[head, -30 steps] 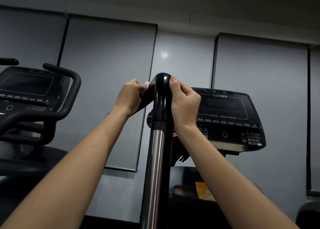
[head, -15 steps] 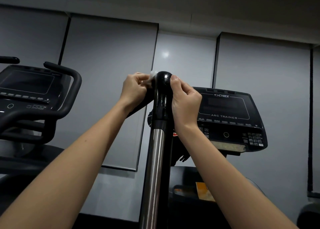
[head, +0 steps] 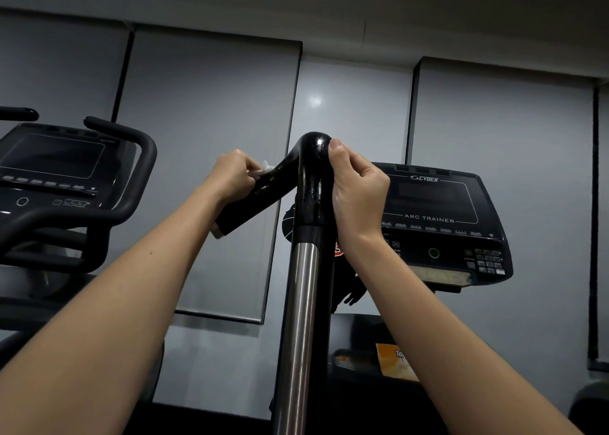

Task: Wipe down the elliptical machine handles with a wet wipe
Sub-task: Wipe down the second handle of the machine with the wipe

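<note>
Gripping the black elliptical handle [head: 313, 184] just below its bend, the right hand [head: 357, 190] curls round the upright part, thumb laid up near the glossy top. The left hand [head: 230, 179] pinches a white wet wipe [head: 264, 170] against the handle's sloping branch — only a small tuft shows past the fingers. A chrome post [head: 298, 319] carries the handle; the Cybex Arc Trainer console [head: 438, 217] sits behind the right wrist, another machine's console [head: 52, 164] far left.
</note>
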A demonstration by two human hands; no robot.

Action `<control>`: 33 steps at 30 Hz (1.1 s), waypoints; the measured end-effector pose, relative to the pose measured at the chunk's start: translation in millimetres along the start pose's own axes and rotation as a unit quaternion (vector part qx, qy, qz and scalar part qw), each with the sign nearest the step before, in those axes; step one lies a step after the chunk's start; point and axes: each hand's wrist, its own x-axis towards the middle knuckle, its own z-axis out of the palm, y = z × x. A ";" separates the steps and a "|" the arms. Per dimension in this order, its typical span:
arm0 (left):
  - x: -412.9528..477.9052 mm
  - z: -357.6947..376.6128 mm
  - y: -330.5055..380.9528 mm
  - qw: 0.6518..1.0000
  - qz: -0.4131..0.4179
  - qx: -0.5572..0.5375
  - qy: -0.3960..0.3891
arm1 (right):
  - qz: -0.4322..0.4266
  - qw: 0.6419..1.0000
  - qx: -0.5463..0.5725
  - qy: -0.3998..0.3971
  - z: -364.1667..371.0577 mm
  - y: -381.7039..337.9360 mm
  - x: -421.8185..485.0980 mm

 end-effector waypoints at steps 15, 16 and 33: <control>-19.5 5.3 20.2 0.969 0.215 0.084 0.089 | 0.000 1.000 0.007 0.002 -0.1 1.7 1.2; -21.9 12.1 9.0 0.968 0.211 0.109 0.084 | 0.001 1.000 0.009 0.002 -0.4 2.0 1.0; -56.4 -16.6 -38.2 0.940 0.282 0.180 0.066 | 0.016 1.000 0.018 0.007 1.0 1.3 -0.8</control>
